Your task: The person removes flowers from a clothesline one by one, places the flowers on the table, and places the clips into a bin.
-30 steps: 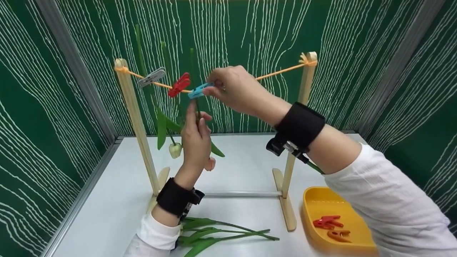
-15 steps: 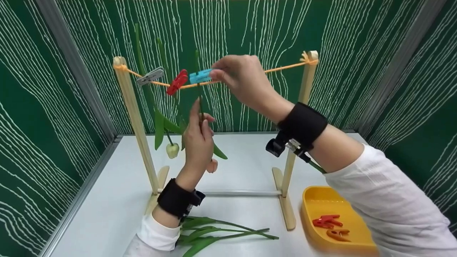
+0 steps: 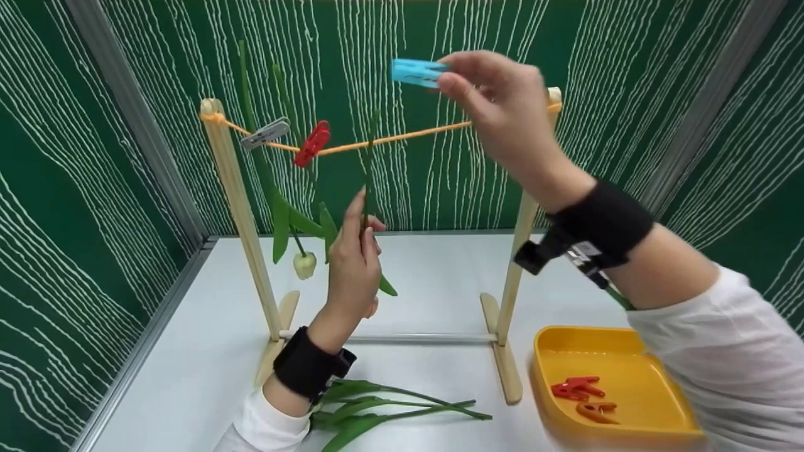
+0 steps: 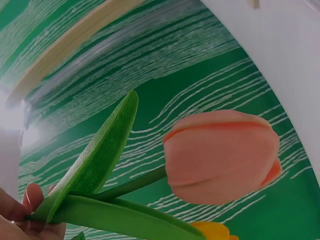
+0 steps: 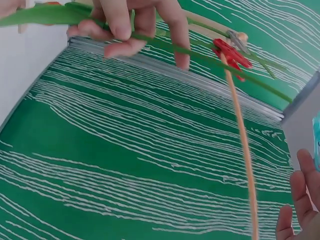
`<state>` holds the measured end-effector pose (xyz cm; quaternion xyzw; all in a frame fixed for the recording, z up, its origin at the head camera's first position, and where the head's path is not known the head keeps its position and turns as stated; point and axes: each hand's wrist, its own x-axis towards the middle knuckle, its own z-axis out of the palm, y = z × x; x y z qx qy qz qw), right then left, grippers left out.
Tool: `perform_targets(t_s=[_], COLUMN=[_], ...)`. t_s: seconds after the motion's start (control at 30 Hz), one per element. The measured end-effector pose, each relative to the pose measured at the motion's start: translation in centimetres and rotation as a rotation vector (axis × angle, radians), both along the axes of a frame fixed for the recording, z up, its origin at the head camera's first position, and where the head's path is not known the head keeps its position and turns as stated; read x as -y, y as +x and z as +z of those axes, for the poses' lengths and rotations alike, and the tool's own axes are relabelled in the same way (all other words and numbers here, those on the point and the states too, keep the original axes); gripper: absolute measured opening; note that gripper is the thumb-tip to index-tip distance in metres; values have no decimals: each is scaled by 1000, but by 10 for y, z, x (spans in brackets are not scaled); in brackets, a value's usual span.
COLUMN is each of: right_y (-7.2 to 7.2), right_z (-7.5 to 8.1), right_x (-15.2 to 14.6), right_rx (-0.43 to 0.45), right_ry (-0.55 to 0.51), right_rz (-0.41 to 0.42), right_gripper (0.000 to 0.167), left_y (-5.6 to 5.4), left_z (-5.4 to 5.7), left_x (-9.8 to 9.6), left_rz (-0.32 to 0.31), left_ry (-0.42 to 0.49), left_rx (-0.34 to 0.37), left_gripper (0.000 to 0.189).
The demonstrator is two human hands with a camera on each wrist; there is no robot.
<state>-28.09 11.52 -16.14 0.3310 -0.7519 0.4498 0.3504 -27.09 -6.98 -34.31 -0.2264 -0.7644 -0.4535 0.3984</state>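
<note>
My left hand (image 3: 355, 263) holds an artificial tulip upside down by its green stem (image 3: 369, 176), whose end rises past the orange cord (image 3: 414, 134). In the left wrist view its pink bloom (image 4: 220, 157) and leaves show beyond the fingers. Up and to the right, my right hand (image 3: 509, 113) pinches a light blue clothespin (image 3: 414, 72) between thumb and fingers, above the cord and apart from the stem. A grey clothespin (image 3: 266, 134) and a red clothespin (image 3: 312, 144) grip the cord's left part, with stems hanging there; a whitish tulip bloom (image 3: 304, 265) dangles below.
Two wooden posts, left (image 3: 242, 226) and right (image 3: 515, 276), carry the cord above the white table (image 3: 427, 282). Several green tulip stems (image 3: 414, 405) lie in front, partly behind the left wrist. At right, a yellow tray (image 3: 543, 376) contains a red clothespin (image 3: 576, 388) and an orange clothespin (image 3: 597, 412).
The blue clothespin has come off the cord and stem, moving up and right in my right hand. The left hand, keeping the tulip, has shifted slightly right; the cord sags less.
</note>
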Motion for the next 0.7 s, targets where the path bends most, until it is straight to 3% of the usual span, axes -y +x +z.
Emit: perform_targets(t_s=[0.17,0.3,0.47,0.57,0.7], right_y=[1,-1,2,6,12], right_z=[0,-6,-26,-48,-92], right_x=[-41,-84,-140,-174,-216], right_rx=[-57,-71,43,164,313], right_ry=[-63,-162,-327,-332,-156], right_rz=[-30,-38,-56,-166,-413], right_gripper=[28,33,40,35,32], left_y=[11,21,35,43,50], left_z=[-3,-8,-18,-26,-43], left_x=[3,6,10,13,20], left_rz=[8,50,74,88,118], left_ry=[-77,-200,-338,-420,-541], left_rx=[-43,-148,-244,-252,-241], left_gripper=[48,52,58,59,54])
